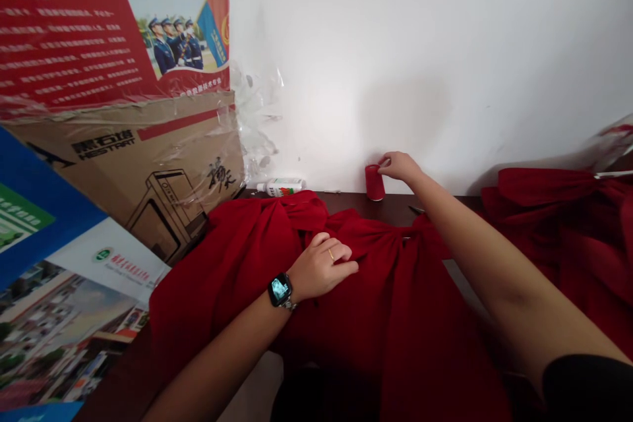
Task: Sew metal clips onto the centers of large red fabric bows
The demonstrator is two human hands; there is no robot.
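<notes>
A large piece of dark red cloth [395,316] lies bunched across a dark brown table [380,208] against a white wall. My left hand [324,267], with a watch on its wrist and a ring on one finger, rests on the cloth with its fingers curled, pressing down a gathered fold. My right hand [399,167] reaches to the back of the table and pinches the top of a small red spool of thread [374,182] that stands upright by the wall.
A small white bottle [281,187] lies on its side by the wall, left of the spool. A cardboard box [148,171] and printed posters [74,20] lean at the left. More red cloth [558,224] is piled at the right.
</notes>
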